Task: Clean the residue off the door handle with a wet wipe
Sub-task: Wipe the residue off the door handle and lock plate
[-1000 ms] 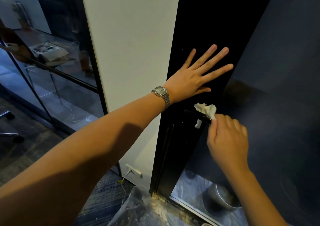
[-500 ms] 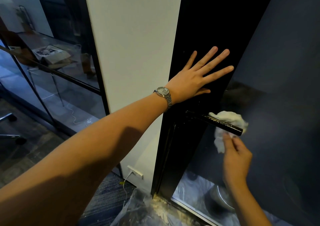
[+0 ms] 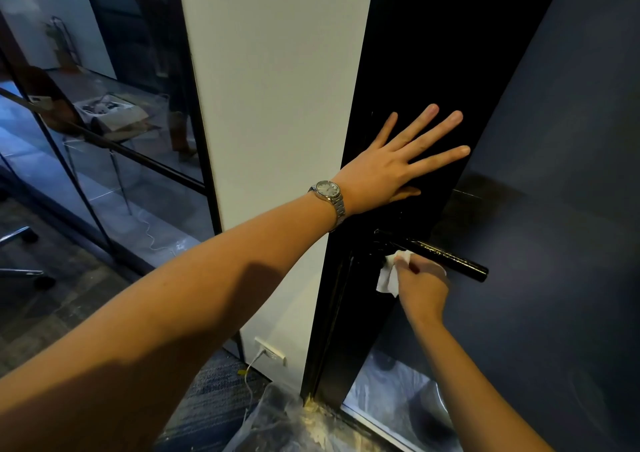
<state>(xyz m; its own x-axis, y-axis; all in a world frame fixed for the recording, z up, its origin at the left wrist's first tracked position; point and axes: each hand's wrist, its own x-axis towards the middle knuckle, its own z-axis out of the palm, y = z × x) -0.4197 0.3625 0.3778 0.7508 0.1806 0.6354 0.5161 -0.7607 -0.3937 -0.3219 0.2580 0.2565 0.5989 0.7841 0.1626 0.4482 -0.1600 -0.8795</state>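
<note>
A black lever door handle sticks out to the right from the dark door, with pale specks along its top. My right hand grips a crumpled white wet wipe and holds it under the handle near its base. My left hand, a watch on its wrist, lies flat with spread fingers on the door above the handle.
A white wall panel stands left of the door, with a socket and cable near the floor. Glass partitions fill the left. Crumpled plastic sheeting lies at the door's foot.
My right hand has slid the wipe left along the handle, from its free end back to the base. My left hand stays pressed on the door.
</note>
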